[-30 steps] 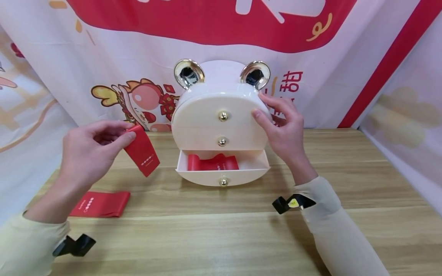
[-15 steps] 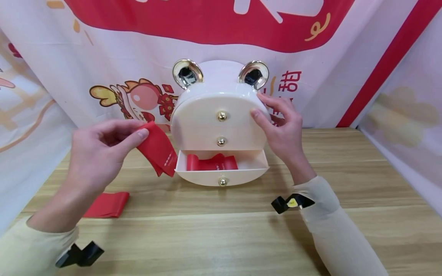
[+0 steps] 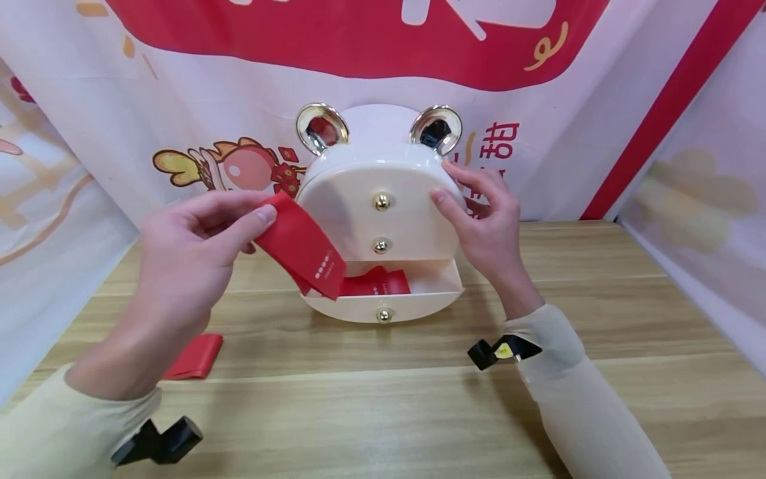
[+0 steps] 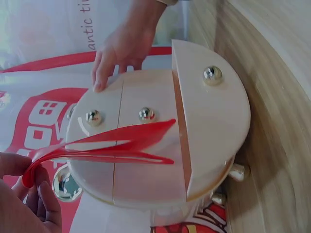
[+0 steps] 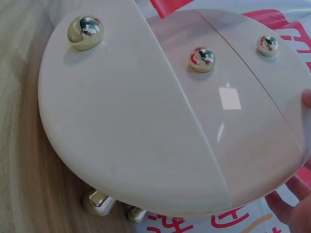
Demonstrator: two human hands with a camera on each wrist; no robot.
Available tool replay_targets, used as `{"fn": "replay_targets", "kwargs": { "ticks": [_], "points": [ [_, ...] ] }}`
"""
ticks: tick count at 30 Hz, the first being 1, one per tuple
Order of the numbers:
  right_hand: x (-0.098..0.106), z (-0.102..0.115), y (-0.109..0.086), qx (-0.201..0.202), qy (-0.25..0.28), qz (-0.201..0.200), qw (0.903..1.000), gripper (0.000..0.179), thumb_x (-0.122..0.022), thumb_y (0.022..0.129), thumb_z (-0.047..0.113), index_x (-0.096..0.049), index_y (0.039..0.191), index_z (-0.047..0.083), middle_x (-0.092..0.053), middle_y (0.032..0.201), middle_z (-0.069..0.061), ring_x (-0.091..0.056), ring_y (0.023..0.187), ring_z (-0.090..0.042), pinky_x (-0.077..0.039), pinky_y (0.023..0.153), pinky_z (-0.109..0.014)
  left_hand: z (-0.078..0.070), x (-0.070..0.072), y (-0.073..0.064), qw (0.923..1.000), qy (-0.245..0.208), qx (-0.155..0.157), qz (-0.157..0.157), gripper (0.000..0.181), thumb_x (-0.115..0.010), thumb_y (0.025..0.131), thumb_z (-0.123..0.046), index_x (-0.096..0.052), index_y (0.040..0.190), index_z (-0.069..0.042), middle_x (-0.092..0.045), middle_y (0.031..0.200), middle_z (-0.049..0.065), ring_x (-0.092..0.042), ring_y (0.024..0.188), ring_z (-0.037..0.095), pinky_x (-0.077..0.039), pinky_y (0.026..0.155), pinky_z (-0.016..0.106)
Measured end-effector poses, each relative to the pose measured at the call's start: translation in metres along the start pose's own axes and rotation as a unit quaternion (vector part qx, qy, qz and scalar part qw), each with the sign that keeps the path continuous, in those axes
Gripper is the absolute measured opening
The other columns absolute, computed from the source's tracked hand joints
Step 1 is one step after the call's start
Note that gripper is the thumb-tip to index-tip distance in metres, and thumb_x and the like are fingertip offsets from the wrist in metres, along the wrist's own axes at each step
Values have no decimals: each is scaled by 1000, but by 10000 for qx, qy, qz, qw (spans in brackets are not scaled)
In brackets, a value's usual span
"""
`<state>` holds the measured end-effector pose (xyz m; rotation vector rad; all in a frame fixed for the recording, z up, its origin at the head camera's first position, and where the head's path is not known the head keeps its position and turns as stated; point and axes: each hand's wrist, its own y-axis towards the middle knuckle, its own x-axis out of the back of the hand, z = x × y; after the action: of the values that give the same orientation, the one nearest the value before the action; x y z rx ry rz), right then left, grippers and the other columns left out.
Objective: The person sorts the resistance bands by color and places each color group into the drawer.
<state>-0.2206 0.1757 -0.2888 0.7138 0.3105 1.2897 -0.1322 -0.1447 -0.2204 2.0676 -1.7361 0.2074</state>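
My left hand [image 3: 188, 256] pinches a folded red resistance band [image 3: 305, 246] between thumb and fingertips. Its lower end hangs over the left part of the pulled-out bottom drawer [image 3: 433, 279]. Inside that drawer lies another red band [image 3: 391, 283], partly hidden behind the hanging one. The drawer belongs to a white rounded storage box [image 3: 413, 226] with gold knobs and two gold-rimmed ears. My right hand [image 3: 491, 226] holds the box's upper right side, thumb on the front. From the left wrist view, the held band [image 4: 121, 141] shows as loose layers.
A third red band [image 3: 197, 356] lies on the wooden table [image 3: 383, 406], partly covered by my left forearm. Behind the box hangs a printed red and white cloth [image 3: 239, 93]. Both wrists carry black camera mounts [image 3: 158, 442].
My left hand has carried its band rightward, from beside the box to over the open drawer's left part. My right hand keeps its place on the box.
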Motion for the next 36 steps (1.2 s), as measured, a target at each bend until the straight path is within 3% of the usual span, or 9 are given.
{"fn": "replay_targets", "kwargs": {
  "ticks": [6, 13, 19, 29, 36],
  "points": [
    [0, 0, 0, -13, -15, 5, 10000, 39, -78, 97, 20, -74, 136, 24, -68, 131, -5, -62, 113, -14, -62, 85, -19, -9, -20, 0, 9983, -543, -142, 181, 35, -74, 100, -36, -76, 131, -20, -73, 117, -3, -66, 99, 20, -61, 75, 19],
    [1, -3, -1, -129, -37, -3, 9999, 40, -79, 97, 22, -74, 136, 25, -68, 131, -4, -63, 115, -14, -63, 86, -21, -18, -51, 0, 9938, -1063, -151, 271, 28, -77, 99, -31, -80, 123, -16, -74, 112, 3, -68, 96, 22, -63, 79, 23],
    [1, -3, -2, -112, -66, -29, 9999, 41, -79, 97, 24, -73, 137, 26, -67, 132, -3, -63, 117, -14, -62, 86, -20, -20, -76, 1, 9878, -1436, -150, 580, 25, -75, 100, -25, -80, 123, -17, -74, 118, 4, -68, 104, 25, -65, 81, 27],
    [1, -2, -3, -62, -90, -21, 9999, 41, -78, 97, 29, -72, 138, 26, -67, 132, 0, -64, 118, -14, -63, 88, -22, -24, -114, 3, 9808, -1706, -379, 862, 26, -74, 101, -22, -78, 126, -18, -73, 119, -1, -68, 108, 20, -66, 89, 43],
    [1, -2, -3, -15, -173, -25, 9998, 41, -78, 98, 30, -72, 138, 27, -67, 133, 1, -64, 118, -14, -63, 90, -22, -22, -126, 4, 9769, -1853, -674, 829, 25, -73, 102, -20, -78, 126, -15, -75, 120, 1, -68, 108, 20, -64, 94, 47]
  ]
}}
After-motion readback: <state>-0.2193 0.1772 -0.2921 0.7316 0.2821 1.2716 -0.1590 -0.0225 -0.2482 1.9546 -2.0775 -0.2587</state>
